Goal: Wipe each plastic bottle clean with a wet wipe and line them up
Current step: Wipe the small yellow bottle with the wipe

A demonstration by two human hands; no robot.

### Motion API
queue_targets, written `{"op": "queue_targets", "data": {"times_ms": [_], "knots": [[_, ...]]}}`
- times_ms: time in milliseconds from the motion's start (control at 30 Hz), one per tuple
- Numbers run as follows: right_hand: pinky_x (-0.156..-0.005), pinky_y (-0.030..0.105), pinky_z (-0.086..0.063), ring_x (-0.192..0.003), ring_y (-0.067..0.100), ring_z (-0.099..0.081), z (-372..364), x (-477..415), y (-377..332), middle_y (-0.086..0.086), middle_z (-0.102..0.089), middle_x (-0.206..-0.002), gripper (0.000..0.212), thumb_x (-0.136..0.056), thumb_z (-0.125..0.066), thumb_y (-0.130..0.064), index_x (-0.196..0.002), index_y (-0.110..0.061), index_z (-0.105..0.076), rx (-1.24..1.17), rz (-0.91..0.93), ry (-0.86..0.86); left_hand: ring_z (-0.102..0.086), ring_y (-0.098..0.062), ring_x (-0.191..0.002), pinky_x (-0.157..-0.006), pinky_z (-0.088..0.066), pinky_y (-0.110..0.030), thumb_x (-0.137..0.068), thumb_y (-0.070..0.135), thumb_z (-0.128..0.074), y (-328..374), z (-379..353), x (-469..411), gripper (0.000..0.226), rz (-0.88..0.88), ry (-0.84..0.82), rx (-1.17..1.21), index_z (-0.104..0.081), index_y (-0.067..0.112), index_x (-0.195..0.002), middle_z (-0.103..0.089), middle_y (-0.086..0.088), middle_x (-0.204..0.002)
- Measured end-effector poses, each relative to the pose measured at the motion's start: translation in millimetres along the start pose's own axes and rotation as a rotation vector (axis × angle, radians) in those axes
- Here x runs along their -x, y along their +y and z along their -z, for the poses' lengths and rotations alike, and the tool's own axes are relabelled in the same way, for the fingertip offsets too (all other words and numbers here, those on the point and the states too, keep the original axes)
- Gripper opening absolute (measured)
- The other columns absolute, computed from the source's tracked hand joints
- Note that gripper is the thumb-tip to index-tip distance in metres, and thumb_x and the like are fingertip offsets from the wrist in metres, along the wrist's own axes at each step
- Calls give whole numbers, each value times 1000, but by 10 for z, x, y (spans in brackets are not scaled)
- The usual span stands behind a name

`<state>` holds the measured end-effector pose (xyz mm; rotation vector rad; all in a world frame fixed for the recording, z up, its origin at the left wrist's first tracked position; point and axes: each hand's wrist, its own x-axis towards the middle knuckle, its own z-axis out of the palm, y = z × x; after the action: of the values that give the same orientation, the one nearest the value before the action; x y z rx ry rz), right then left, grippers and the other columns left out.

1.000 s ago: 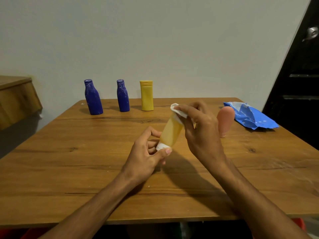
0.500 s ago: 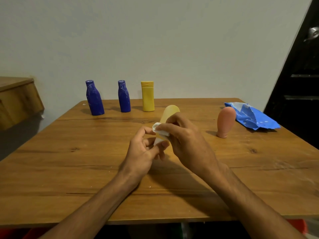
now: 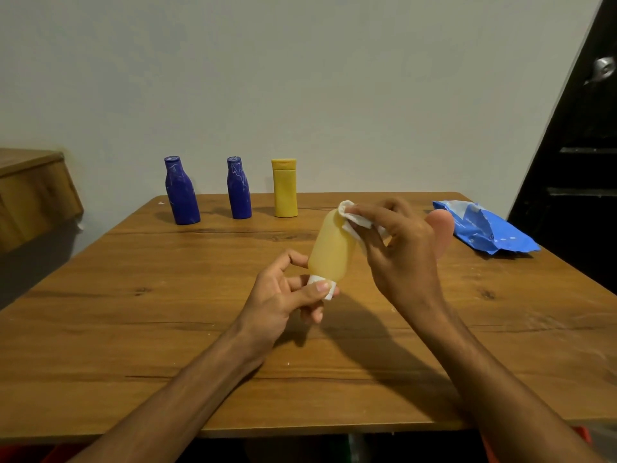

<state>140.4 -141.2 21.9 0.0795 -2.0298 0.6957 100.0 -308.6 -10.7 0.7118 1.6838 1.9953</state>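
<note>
On the table [image 3: 133, 329] three bottles stand in a row at the back; the wiping of the pale bottle [image 3: 330, 248] is in hand, above mid-table; next it likely needs turning, then standing by the row; the right hand [image 3: 400, 255] pinches the wipe [image 3: 354, 217] against its upper end; the left hand [image 3: 283, 295] grips its white cap, fingers half curled.
</note>
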Motion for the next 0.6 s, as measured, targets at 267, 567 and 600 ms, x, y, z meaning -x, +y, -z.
{"op": "queue_targets", "data": {"times_ms": [267,567,600], "knots": [[-64,7,-35,-84,12,-53,-111,49,-107,8,-59,-95,25,-84,-67,-7,-109,-8,-70,63,91,-60,-69,-13,-71,-55,-47,-21,-81,21,-68,-44,-26,-12,37,-99,94,-154,-47,10,-110,-76,-14,-93],[-72,11,-38,-91,12,-53,-133,129,-196,8,-60,-105,30,-80,-70,-2,-109,-9,-70,77,212,-396,-60,-4,-57,-53,-41,-23,-71,24,-66,12,9,10,45,-86,167,-26,-51,11,-112,-75,-4,-82],[-70,9,-35,-90,10,-51,-131,123,-173,8,-60,-104,29,-81,-69,-3,-109,-9,-70,69,195,-365,-60,-5,-56,-54,-42,-25,-72,23,-66,16,10,9,46,-80,156,-19,-50,10,-114,-75,-7,-84]]}}
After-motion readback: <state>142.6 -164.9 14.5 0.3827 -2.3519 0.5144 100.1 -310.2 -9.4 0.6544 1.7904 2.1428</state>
